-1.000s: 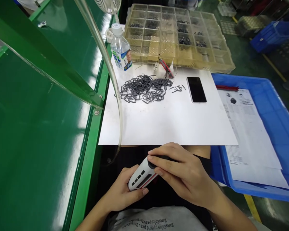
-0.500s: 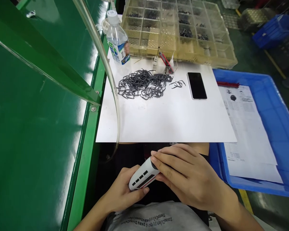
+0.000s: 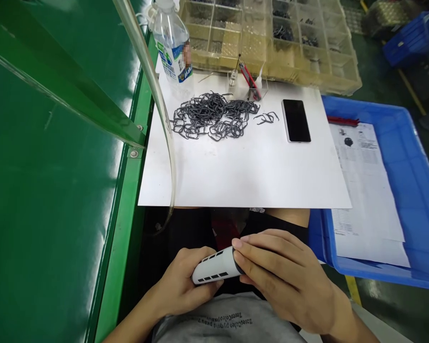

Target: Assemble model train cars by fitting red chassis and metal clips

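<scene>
A white toy train car with rows of black windows and a dark end is held above my lap, in front of the table edge. My left hand wraps round its left end, thumb on the near side. The fingers of my right hand are pressed together over the dark right end, and its thumb is partly hidden beneath. On the white tabletop beyond lies a heap of dark grey bent strips, with a few loose strips to its right.
A water bottle, a small clear holder with tools, and a phone stand or lie on the table. Behind is a compartment tray. A clear hose hangs at left; a blue bin holds papers at right.
The toy train car has turned to lie more level, so two rows of windows now show and the red stripe is out of sight. My right hand has shifted slightly right and down.
</scene>
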